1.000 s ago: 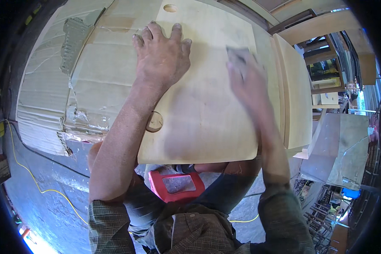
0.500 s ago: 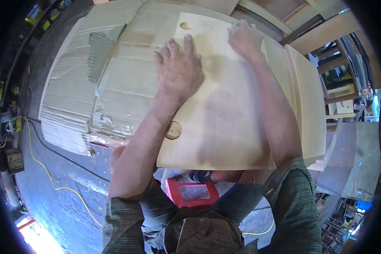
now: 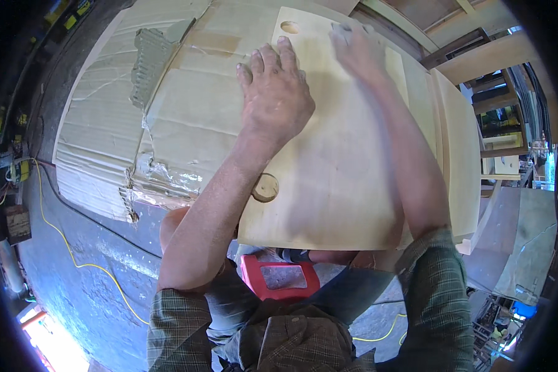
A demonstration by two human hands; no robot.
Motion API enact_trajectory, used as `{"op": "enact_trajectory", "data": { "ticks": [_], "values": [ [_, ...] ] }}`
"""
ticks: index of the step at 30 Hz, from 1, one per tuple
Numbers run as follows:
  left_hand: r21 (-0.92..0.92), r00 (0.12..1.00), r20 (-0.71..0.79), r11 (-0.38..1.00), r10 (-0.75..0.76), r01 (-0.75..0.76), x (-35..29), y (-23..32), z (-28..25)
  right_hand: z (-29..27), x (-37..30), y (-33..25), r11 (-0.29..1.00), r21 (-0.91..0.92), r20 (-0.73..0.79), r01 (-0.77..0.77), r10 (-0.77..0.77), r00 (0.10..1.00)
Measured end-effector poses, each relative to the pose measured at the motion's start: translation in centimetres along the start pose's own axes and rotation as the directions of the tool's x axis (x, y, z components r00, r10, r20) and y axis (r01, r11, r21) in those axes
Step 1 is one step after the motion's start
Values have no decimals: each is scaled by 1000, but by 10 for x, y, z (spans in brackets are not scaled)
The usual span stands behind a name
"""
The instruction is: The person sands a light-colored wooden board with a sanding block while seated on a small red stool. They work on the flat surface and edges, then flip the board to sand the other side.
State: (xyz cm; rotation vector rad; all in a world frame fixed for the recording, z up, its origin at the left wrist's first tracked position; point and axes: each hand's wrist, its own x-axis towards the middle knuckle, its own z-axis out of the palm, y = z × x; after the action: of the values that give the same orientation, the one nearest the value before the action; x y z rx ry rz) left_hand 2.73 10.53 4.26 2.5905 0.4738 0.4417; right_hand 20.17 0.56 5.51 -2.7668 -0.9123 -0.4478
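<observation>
A pale wooden board (image 3: pixel 328 204) lies flat in front of me, with a round recess (image 3: pixel 266 187) near its near left edge and a second round hole (image 3: pixel 289 27) near its far left corner. My left hand (image 3: pixel 276 96) rests open along the board's left edge, palm down with fingers stretched forward. Over the far right part of the board is my right hand (image 3: pixel 358 53), smeared by motion. Its fingers look bent, and whether anything is under them cannot be made out.
Flattened cardboard (image 3: pixel 186 118) with a torn patch lies beneath and left of the board. Another wooden panel (image 3: pixel 456 155) stands along the right. A red plastic stool (image 3: pixel 254 279) is below, between my legs. A yellow cord (image 3: pixel 74 263) runs across the floor at left.
My right hand has moved inward from the board's right edge and is now blurred. My left hand stays at the left edge. The view has shifted slightly, with the board further right in it.
</observation>
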Motion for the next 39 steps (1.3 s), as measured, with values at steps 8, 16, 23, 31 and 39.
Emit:
{"op": "enact_trajectory", "data": {
  "ticks": [8, 16, 23, 31, 39],
  "values": [
    [-181, 997, -70, 983, -39, 25, 0, -16, -1, -34, -80, -33, 967, 39, 52, 251, -253, 966],
    [-232, 998, -35, 972, -52, 43, 3, -12, -4, 3, -18, -14, 995, -22, -78, 98, -100, 992],
    [-208, 996, -53, 976, -78, 65, 0, -22, -5, 1, -23, -30, 994, -46, 15, 97, -97, 995],
    [-171, 998, -59, 985, -35, 24, 0, -13, -2, -32, -79, -37, 981, 26, -10, 194, -194, 981],
    [-177, 996, -66, 983, -52, 39, -1, -19, -4, 10, 0, -18, 993, -111, -67, 31, -39, 997]
  ]
}}
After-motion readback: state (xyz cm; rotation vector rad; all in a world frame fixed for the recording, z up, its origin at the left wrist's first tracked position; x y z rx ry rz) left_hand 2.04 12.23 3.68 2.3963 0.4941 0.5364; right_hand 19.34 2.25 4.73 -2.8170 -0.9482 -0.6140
